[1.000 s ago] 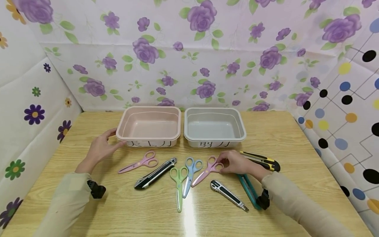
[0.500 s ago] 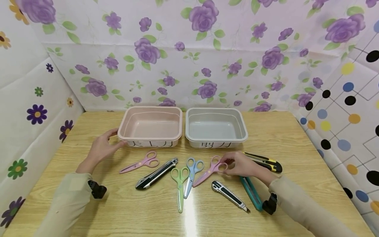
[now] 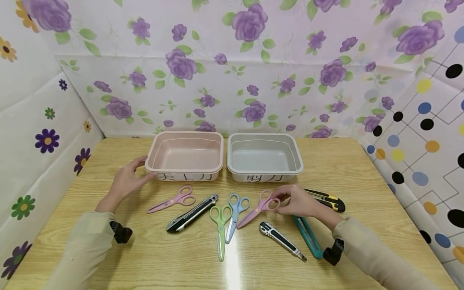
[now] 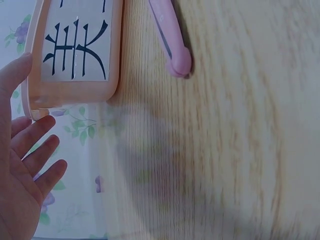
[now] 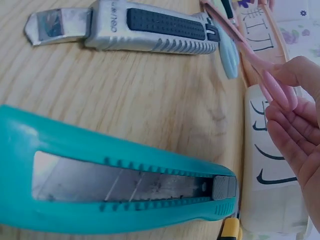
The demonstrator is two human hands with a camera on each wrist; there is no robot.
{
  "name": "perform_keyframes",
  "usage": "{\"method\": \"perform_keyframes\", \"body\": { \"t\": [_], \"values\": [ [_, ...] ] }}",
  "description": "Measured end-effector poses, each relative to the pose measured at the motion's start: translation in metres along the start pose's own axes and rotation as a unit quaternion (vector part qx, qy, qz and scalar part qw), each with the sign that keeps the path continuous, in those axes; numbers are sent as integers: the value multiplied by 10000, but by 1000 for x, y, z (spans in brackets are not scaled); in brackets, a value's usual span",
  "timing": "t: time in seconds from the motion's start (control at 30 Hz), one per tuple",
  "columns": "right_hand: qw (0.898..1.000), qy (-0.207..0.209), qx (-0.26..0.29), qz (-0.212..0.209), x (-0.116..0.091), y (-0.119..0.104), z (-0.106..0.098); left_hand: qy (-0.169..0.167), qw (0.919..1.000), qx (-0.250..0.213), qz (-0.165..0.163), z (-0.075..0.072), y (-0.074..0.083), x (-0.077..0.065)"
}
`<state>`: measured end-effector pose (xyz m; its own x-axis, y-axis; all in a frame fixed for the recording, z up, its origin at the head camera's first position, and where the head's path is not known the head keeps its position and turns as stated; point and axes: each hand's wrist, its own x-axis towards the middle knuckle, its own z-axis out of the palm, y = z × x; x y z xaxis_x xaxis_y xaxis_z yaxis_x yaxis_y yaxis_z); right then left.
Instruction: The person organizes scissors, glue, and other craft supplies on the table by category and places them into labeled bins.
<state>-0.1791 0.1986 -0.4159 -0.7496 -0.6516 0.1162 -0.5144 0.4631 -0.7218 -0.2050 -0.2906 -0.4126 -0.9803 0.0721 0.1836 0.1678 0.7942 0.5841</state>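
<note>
My right hand [image 3: 298,200] pinches one handle loop of the right-hand pink scissors [image 3: 256,210], thumb above and fingertips below. In the right wrist view, these pink scissors [image 5: 257,61] slant up from the wood toward the thumb. At the left corner of the pink box [image 3: 186,135], my left hand [image 3: 125,183] touches the rim with its thumb, fingers spread loosely along the side. Blue scissors [image 3: 233,217] and green scissors [image 3: 220,229] lie left of the held pair. Beneath my right wrist lies a teal utility knife [image 3: 307,237], a silver-and-black utility knife [image 3: 280,239] beside it.
Next to the pink box stands a grey box [image 3: 264,176]; both bear labels with black characters. Another pair of pink scissors [image 3: 174,200] and a black utility knife [image 3: 192,214] lie left. A yellow-and-black utility knife [image 3: 328,199] lies behind my right wrist. Patterned sheets [image 3: 217,100] enclose the table.
My right hand has shifted slightly right and its fingers have closed on the pink scissors' handle. The left hand stays at the pink box; the view has shifted slightly.
</note>
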Motion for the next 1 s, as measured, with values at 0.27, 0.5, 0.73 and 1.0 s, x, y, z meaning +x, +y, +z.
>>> {"method": "perform_keyframes", "body": {
  "t": [0.27,0.5,0.73,1.0],
  "values": [
    [9997,222,-40,-13,-3,-29,-10,-12,10000,-50,30,-1,0,-2],
    [9977,630,50,-233,-3,-37,-22,10,10000,-28,45,-1,0,-1],
    [9931,941,361,-596,8,-47,-33,6,10000,50,34,-3,0,-3],
    [9907,1215,414,-456,28,-61,-39,14,10000,44,57,-1,-1,-2]
  ]
}}
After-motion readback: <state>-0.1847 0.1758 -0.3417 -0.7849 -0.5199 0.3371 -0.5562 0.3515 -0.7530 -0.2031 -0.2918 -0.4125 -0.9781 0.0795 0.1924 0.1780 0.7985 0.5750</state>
